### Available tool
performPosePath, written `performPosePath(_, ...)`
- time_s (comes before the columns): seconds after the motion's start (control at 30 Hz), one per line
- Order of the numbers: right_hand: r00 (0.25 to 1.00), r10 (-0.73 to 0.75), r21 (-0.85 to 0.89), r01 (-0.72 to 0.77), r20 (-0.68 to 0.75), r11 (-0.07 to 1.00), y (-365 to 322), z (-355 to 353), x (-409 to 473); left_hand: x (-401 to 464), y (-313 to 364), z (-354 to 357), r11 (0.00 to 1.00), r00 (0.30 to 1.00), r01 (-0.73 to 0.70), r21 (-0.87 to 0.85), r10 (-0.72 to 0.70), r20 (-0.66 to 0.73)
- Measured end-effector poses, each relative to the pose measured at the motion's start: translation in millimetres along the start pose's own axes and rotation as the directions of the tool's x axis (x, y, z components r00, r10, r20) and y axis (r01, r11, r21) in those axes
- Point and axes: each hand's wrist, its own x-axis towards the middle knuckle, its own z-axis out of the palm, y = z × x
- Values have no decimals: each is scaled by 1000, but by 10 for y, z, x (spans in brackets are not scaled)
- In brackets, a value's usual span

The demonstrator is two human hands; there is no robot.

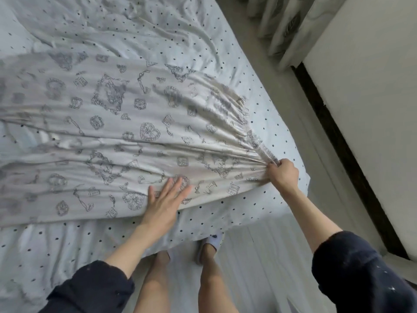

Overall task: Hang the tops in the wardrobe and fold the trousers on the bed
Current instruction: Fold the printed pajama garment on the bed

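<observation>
A pale cream pair of thin fabric trousers printed with grey line drawings of hearts, frames and ribbons [126, 141] lies spread flat across the bed covered in a light blue sheet with small dark dots [158, 26]; the gathered elastic waistband [259, 143] sits near the bed's corner, bunched into tight pleats; long creases fan leftward from it; the far left end is blurred.
</observation>
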Motion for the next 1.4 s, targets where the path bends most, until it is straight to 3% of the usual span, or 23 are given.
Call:
performPosePath(0.17, 999, 17, -28, -18, -39, 999, 75, -129, 42, 73, 171, 30, 999, 998, -41, -6, 41, 38)
performPosePath(0.33, 984, 164, 215, -174, 61, 961, 134, -1, -77, -64, 31, 170, 999, 998, 36, 37, -34, -53)
performPosePath(0.5, 906, 291, 535, -418, 308, 735, 238, 142, -302, -351, -273, 194, 964, 936, 261, 43, -242, -257)
performPosePath(0.6, 891, 328, 607, -455, 315, 651, 223, 216, -385, -494, -521, 166, 956, 867, 292, -30, -277, -415)
performPosePath(0.7, 883, 384, 634, -464, 270, 619, 202, 215, -442, -600, -686, 49, 962, 875, 245, -116, -271, -402)
performPosePath(0.9, 917, 379, 587, -375, 124, 717, -17, 72, -697, -783, -985, -504, 934, 854, 108, -342, -263, -448)
performPosePath(1.0, 949, 315, 558, -248, -26, 792, -391, 6, -786, -794, -1200, -921, 914, 798, 49, -402, -278, -534)
performPosePath(1.13, 975, 189, 555, -95, -114, 826, -860, -47, -835, -605, -1473, -1496, 892, 727, -50, -450, -276, -629)
performPosePath(1.27, 980, 142, 633, -21, -141, 774, -1303, -23, -689, -124, -1751, -2033, 865, 723, -69, -497, -300, -622)
performPosePath(1.4, 972, 192, 718, -36, -137, 695, -1668, 89, -355, 517, -1964, -2457, 859, 744, -105, -501, -267, -612)
